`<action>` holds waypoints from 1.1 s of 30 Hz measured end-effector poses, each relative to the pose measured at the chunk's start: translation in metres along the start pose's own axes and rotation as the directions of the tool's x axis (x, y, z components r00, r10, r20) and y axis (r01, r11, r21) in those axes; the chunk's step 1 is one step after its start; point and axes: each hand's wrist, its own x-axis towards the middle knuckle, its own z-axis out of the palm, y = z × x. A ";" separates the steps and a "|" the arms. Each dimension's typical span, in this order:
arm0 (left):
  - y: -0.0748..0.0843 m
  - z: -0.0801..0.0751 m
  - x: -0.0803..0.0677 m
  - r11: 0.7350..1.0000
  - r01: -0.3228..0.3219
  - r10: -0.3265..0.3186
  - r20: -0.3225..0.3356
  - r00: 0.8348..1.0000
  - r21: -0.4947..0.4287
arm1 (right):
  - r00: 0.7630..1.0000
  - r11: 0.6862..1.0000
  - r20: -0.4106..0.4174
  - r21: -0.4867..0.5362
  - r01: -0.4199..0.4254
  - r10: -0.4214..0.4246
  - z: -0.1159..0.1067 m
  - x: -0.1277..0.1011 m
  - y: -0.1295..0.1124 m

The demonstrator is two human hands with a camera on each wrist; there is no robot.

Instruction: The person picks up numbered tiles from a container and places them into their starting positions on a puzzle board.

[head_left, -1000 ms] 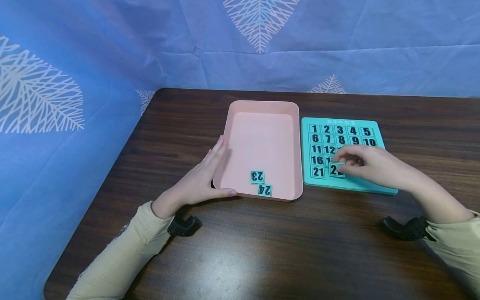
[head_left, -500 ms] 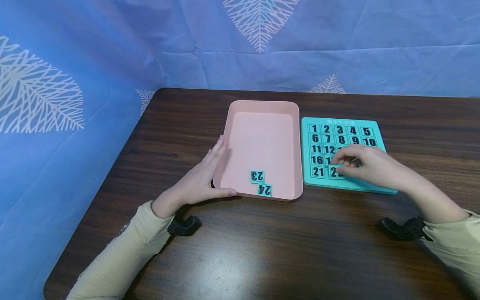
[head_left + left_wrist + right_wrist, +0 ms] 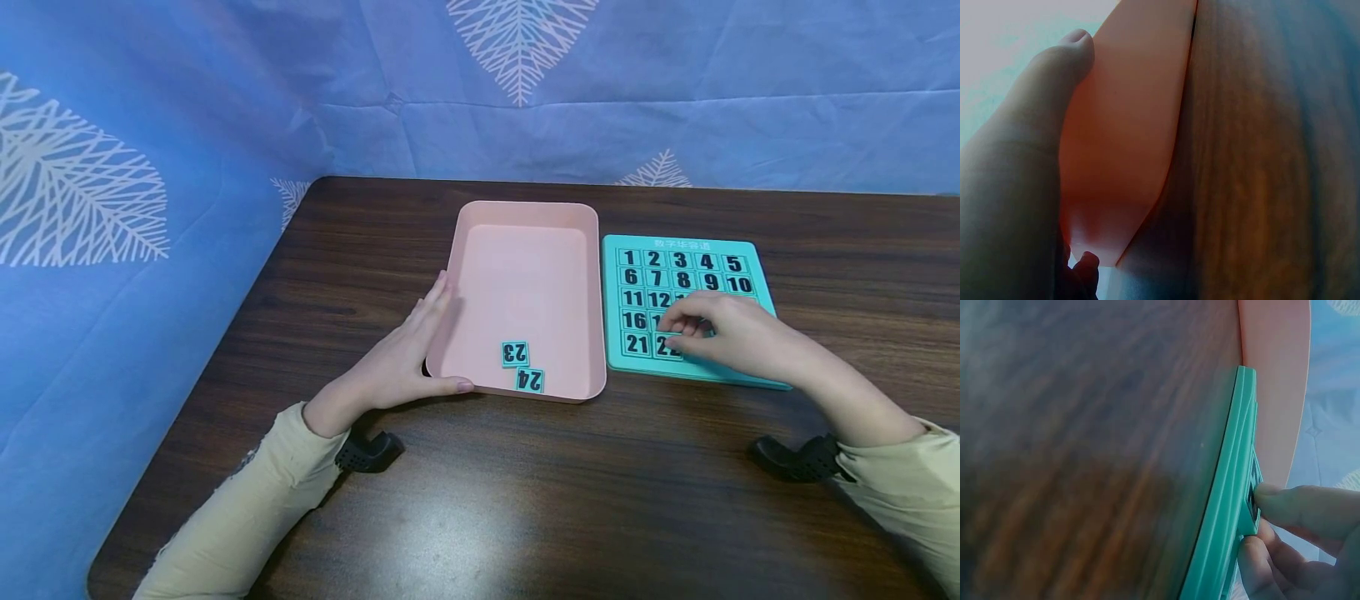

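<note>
In the head view my right hand [image 3: 731, 333] is over the lower part of a turquoise number puzzle board [image 3: 637, 364]. It pinches the number tile 22 [image 3: 663, 347], just right of tile 21 [image 3: 637, 344]. Seen from the right wrist, the thumb [image 3: 1279, 503] lies on the face of that tile [image 3: 1252, 494], with fingertips at its edge; the tile tilts a little above the board. My left hand [image 3: 397, 358] rests with straight fingers against the left side of a pink tray [image 3: 525, 213], its thumb along the near edge. Two tiles, 23 [image 3: 514, 354] and 24 [image 3: 529, 380], lie upside down inside.
The tray and board sit side by side on a dark wooden table [image 3: 600, 492]. Rows of numbered tiles fill the board's upper part; the hand hides some. A blue cloth [image 3: 420, 108] with white leaf patterns hangs behind and to the left.
My right hand has shifted slightly left, bringing tile 22 left and down, closer to tile 21. The left hand and tray have stayed still.
</note>
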 end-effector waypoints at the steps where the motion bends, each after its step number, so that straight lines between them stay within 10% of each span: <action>1: 0.000 0.000 0.000 1.000 0.000 0.000 -0.001 1.000 0.000 | 1.000 1.000 -0.007 0.001 0.007 -0.007 0.000 0.000 0.000; 33: 0.000 0.000 0.000 1.000 0.000 0.000 -0.001 1.000 -0.005 | 1.000 1.000 0.015 -0.026 0.012 -0.011 0.002 0.005 -0.006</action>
